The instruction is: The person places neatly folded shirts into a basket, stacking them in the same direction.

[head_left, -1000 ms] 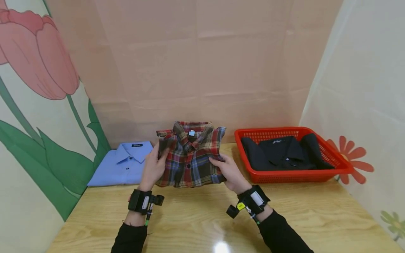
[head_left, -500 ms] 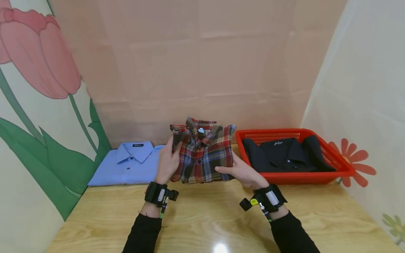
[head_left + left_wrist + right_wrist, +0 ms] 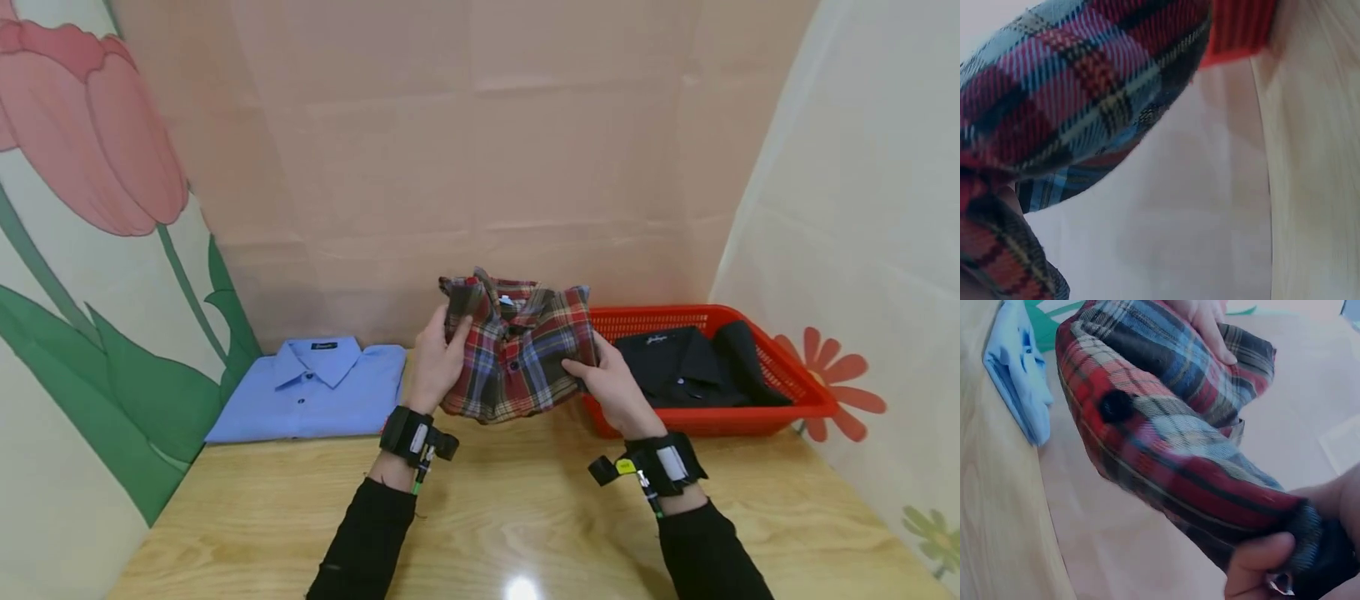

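A folded plaid shirt (image 3: pixel 517 354) in red, blue and dark tones is held up between both hands, its collar at the top. My left hand (image 3: pixel 437 358) grips its left side, thumb on the front and fingers behind. On the other side my right hand (image 3: pixel 618 387) pinches the shirt's edge, thumb in front. In the right wrist view the plaid shirt (image 3: pixel 1147 437) sags between the hands, and the thumb (image 3: pixel 1263 553) presses on its edge. The left wrist view shows the plaid cloth (image 3: pixel 1079 81) close up, with most of the left hand hidden.
A folded blue shirt (image 3: pixel 307 400) lies on the wooden table (image 3: pixel 480 508) at the left. At the right stands a red basket (image 3: pixel 720 423) with a folded black shirt (image 3: pixel 675 367) inside, its left part behind the plaid shirt. A pinkish sheet (image 3: pixel 480 167) hangs behind.
Both hands have carried the plaid shirt to the right and slightly up, so it now overlaps the basket's left end. More of the blue shirt shows; the basket and black shirt stay put.
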A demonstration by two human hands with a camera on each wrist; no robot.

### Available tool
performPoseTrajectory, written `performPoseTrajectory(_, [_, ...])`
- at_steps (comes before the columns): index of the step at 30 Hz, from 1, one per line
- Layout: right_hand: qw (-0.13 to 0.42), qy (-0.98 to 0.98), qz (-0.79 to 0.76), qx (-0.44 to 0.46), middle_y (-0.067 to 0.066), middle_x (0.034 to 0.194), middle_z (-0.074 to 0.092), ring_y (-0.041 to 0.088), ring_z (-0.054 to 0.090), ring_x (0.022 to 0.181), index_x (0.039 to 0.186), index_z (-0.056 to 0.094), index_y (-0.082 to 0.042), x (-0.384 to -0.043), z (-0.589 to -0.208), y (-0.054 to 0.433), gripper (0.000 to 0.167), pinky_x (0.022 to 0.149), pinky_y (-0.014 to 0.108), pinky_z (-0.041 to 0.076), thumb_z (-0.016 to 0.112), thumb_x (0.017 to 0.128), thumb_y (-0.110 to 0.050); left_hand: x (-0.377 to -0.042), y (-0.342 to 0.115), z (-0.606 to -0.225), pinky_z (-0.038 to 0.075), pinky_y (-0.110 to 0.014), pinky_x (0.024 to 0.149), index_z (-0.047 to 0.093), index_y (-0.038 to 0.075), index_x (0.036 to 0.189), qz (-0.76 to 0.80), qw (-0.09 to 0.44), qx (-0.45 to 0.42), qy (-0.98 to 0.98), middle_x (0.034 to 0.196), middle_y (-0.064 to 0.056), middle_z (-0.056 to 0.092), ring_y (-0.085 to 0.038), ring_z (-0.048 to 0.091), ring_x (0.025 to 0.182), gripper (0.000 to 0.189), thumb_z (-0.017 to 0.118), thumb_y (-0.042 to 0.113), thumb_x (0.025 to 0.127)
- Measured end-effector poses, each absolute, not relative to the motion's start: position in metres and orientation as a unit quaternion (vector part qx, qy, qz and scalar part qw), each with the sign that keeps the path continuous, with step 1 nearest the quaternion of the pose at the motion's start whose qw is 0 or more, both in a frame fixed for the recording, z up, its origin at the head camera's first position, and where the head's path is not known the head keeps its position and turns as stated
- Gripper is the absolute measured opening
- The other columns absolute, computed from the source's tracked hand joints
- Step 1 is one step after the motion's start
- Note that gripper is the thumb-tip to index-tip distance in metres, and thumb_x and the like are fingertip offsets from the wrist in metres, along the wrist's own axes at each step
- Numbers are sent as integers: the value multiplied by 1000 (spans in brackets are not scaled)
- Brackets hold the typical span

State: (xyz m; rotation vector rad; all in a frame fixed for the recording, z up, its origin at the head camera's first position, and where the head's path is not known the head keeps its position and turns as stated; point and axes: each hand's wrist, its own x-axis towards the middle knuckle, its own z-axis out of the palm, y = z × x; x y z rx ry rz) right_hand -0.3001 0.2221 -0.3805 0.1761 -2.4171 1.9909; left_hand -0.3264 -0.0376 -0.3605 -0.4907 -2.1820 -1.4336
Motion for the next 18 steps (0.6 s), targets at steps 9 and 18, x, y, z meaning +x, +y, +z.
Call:
performPoseTrajectory(9, [52, -727, 684, 21, 13, 140, 47, 20, 54, 115, 150, 39, -15, -296, -370, 250, 59, 86, 23, 52, 63, 97, -25, -331, -8, -347, 52, -38, 88, 42, 15, 146, -573, 136, -204, -782, 134, -10, 58, -21, 61, 108, 53, 60, 22, 96])
performPoseTrajectory(18, [155, -739, 655, -16, 10, 144, 45, 25, 45, 123, 148, 44, -26, -296, -357, 301, 54, 100, 37, 39, 61, 98, -18, -328, 28, -348, 40, -34, 102, -4, 28, 158, -572, 62, -247, -780, 166, -2, 4, -13, 39, 137, 83, 48, 8, 97])
